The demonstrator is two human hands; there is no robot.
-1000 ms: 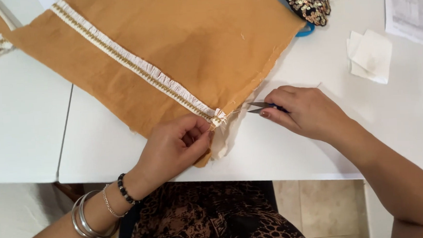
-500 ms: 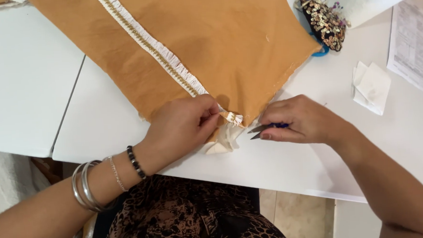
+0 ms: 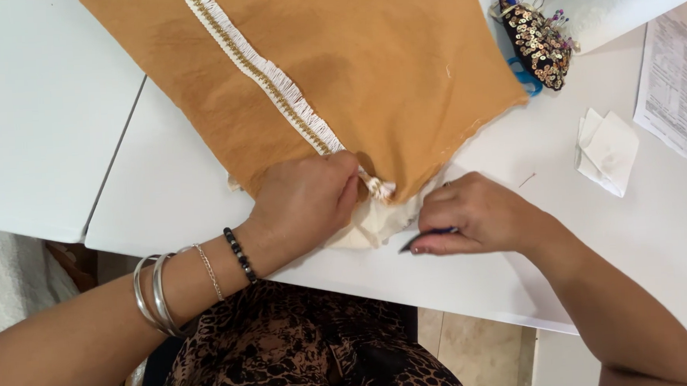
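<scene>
We see a white table top (image 3: 172, 202) w/ a mustard-orange woven cloth (image 3: 384, 65) spread over it. A white-and-gold fringed trim strip (image 3: 262, 64) runs down the cloth to its near corner. There our left hand (image 3: 305, 207) pinches the trim end; just right of that corner, our right hand (image 3: 478, 217) is closed on small dark snips (image 3: 424, 237). Far right of the cloth: a sequined pincushion (image 3: 538, 42).

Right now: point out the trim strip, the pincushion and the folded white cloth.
trim strip (image 3: 262, 68), head view, on the white fringed middle of its length.
pincushion (image 3: 538, 43), head view, on its sequinned top.
folded white cloth (image 3: 609, 152), head view, on the centre of its top layer.
</scene>
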